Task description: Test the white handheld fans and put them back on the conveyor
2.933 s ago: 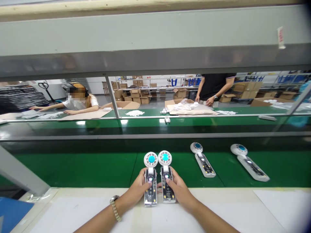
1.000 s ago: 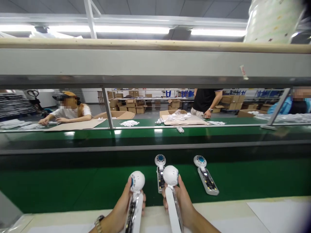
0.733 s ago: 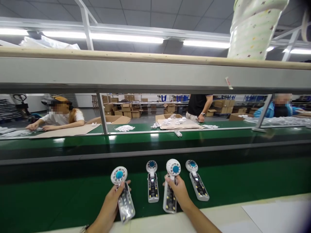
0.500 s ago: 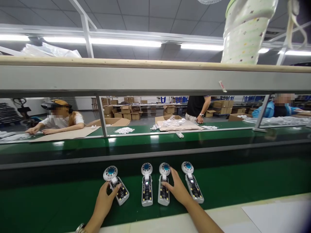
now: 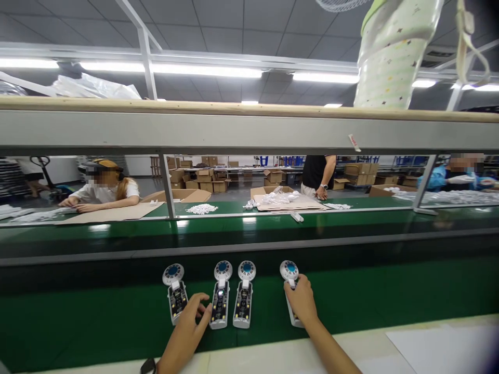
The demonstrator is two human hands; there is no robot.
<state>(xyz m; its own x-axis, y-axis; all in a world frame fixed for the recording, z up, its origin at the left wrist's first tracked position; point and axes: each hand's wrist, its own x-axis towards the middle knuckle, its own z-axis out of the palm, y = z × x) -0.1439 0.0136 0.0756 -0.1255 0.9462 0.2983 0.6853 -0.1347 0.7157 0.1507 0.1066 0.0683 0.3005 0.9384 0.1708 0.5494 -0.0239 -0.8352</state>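
Four devices [image 5: 242, 306] lie on the green belt [image 5: 136, 306]. The right hand [image 5: 303, 301] grips the rightmost; the left hand's [image 5: 188, 324] fingers curl loosely between the two leftmost. Beyond, people sit and stand at a far bench [image 5: 234, 209], cartons [image 5: 205, 176] behind.

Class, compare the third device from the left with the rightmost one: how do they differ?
The third device has no hand over it; the rightmost device has the right hand on its handle.
The third device's handle slants slightly down-left; the rightmost device's slants down-right.
Both have round white heads with blue centres.
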